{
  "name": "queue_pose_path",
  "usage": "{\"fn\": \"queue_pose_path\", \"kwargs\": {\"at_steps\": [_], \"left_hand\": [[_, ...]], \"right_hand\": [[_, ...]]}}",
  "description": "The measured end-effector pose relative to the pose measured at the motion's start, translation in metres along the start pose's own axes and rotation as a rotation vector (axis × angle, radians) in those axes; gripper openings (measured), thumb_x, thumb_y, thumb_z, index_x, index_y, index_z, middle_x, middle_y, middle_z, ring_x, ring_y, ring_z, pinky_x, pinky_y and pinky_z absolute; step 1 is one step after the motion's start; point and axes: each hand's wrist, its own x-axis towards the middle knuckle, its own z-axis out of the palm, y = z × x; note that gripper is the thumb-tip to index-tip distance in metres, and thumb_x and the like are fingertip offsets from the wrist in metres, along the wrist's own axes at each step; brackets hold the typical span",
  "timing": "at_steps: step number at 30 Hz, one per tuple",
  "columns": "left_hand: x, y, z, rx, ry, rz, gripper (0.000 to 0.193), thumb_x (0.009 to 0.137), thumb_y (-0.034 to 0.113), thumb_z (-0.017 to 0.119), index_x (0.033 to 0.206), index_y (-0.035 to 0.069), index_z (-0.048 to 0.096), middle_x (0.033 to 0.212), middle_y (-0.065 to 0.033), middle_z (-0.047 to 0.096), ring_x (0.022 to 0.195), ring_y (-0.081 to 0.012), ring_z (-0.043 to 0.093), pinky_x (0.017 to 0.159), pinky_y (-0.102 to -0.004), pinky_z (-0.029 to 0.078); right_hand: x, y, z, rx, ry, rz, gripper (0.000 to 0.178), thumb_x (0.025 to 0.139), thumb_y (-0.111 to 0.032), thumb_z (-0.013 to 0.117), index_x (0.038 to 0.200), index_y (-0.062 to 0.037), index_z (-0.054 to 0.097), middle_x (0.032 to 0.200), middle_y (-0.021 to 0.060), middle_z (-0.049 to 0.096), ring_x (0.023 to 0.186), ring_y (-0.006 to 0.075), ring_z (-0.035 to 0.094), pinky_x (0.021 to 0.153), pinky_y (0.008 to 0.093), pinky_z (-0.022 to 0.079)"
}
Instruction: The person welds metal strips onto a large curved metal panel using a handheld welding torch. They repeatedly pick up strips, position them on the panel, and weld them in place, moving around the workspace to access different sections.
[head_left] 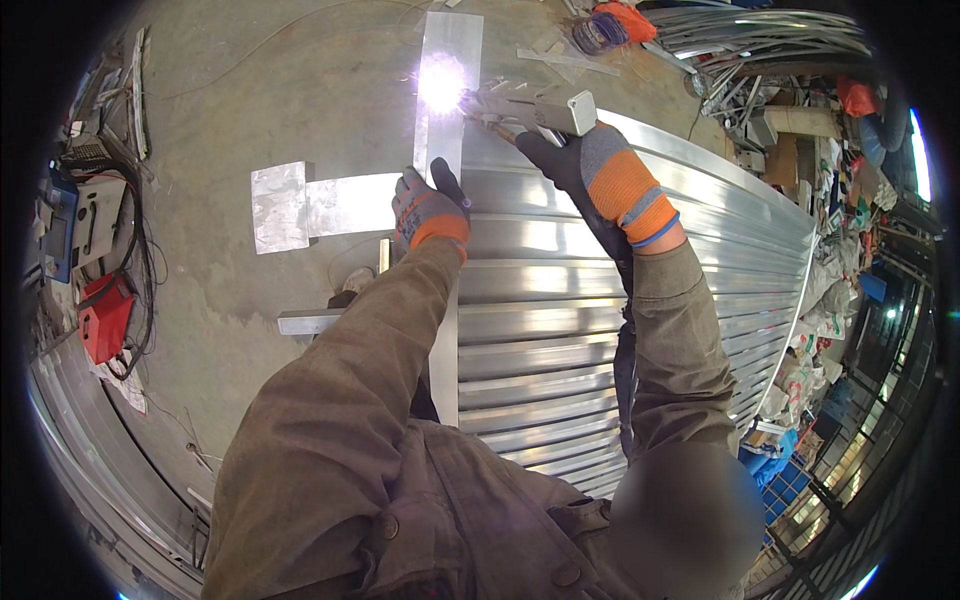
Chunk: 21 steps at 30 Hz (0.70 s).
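Observation:
My right hand (pixel 600 175), in a grey and orange work glove, is wrapped round a welding torch (pixel 520 108). The torch points left at a flat silver metal bar (pixel 447 140), where a white-violet arc (pixel 442 85) glares and hides the spot beneath it. My left hand (pixel 430 208), gloved alike, grips the same bar nearer to me, below the arc. Thumb and fingers lie around its edges. Right of the bar stretches a large ribbed metal panel (pixel 540 240). A shorter metal plate (pixel 350 203) sticks out to the left beside my left hand.
A square metal end plate (pixel 280 207) tops the shorter piece. Another metal bar (pixel 310 322) lies under my left forearm. At the left stand a red machine (pixel 105 318) with black cables and a blue unit (pixel 60 225). Long metal strips (pixel 770 35) and scrap crowd the far right.

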Motion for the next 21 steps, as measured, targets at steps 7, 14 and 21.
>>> {"fn": "queue_pose_path", "kwargs": {"at_steps": [7,14,21], "left_hand": [[0.000,-0.001,0.002,-0.012,0.022,0.014,0.067,0.112,0.056,0.043,0.148,0.003,0.061,0.150,-0.0204,0.063,0.139,-0.0414,0.059,0.116,-0.0505,0.049],[0.003,-0.001,-0.002,-0.003,-0.098,-0.024,0.091,0.081,0.028,0.095,0.155,0.006,0.049,0.154,-0.0156,0.055,0.145,-0.0383,0.052,0.118,-0.0481,0.049],[0.003,-0.002,0.000,-0.003,-0.077,-0.005,0.087,0.084,0.029,0.092,0.155,0.004,0.049,0.153,-0.0162,0.056,0.144,-0.0388,0.053,0.118,-0.0486,0.049]], "right_hand": [[-0.001,0.004,0.000,-0.123,0.009,0.020,0.053,0.098,-0.055,0.072,0.117,-0.0058,0.077,0.082,0.0187,0.073,0.075,0.0348,0.069,0.070,0.0456,0.055],[-0.006,0.003,-0.003,-0.097,0.004,0.015,0.059,0.098,-0.058,0.068,0.112,-0.0012,0.076,0.095,0.0309,0.073,0.094,0.0488,0.070,0.084,0.0523,0.057],[-0.010,0.004,-0.005,-0.115,-0.005,0.031,0.061,0.098,-0.059,0.067,0.109,-0.0001,0.077,0.100,0.0345,0.074,0.100,0.0535,0.071,0.089,0.0541,0.057]]}}
